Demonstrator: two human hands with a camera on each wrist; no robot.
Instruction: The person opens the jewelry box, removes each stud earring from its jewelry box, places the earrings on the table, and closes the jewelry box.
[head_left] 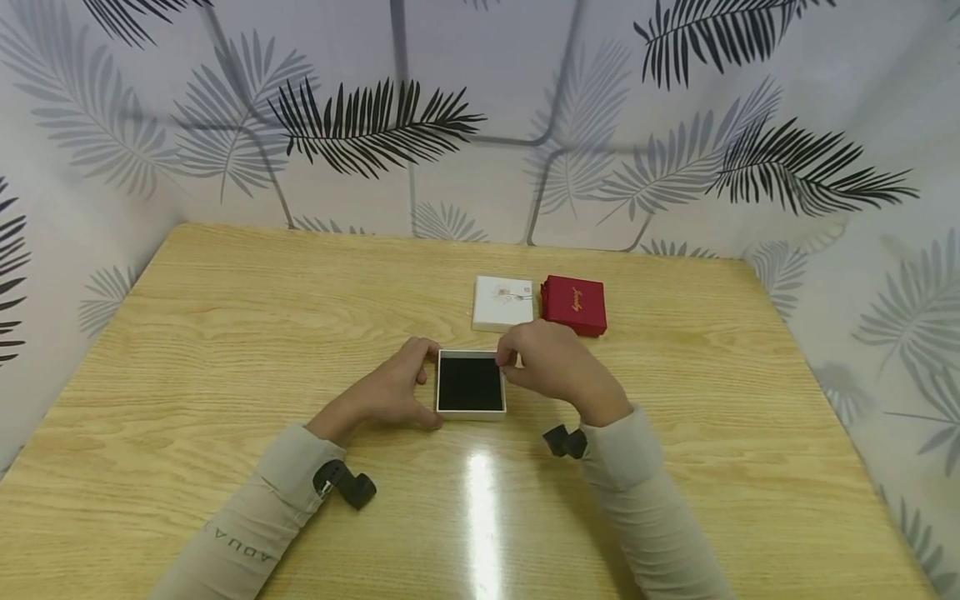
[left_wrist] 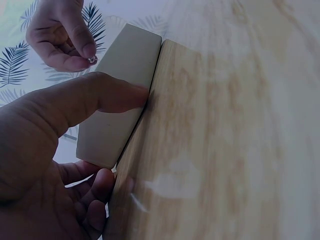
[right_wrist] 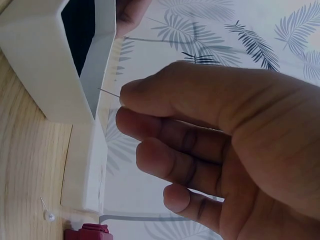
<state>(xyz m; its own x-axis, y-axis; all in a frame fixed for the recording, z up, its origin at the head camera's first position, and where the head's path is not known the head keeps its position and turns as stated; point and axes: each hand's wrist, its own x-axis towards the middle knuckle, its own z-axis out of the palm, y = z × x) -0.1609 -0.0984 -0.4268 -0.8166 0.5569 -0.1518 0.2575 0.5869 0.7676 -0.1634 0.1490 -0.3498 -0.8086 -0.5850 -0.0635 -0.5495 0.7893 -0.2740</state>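
A white open box [head_left: 471, 414] with a black pad [head_left: 470, 383] inside lies on the table. My left hand [head_left: 392, 390] grips its left end, thumb on the near wall and fingers on the far side. Over the right edge of the box, my right hand [head_left: 553, 364] pinches a small silvery earring [left_wrist: 92, 60] between thumb and index finger. Its thin post [right_wrist: 109, 92] points toward the box opening in the right wrist view; the rest is hidden by the fingertips. The other fingers of that hand are loosely curled.
Behind the box lie a white lid [head_left: 502, 302] with a printed flower and a red box [head_left: 573, 305] with gold lettering. A pearl stud earring [right_wrist: 48, 215] rests on the wooden table [head_left: 285, 300]. A leaf-patterned curtain [head_left: 480, 125] stands along the table's far edge.
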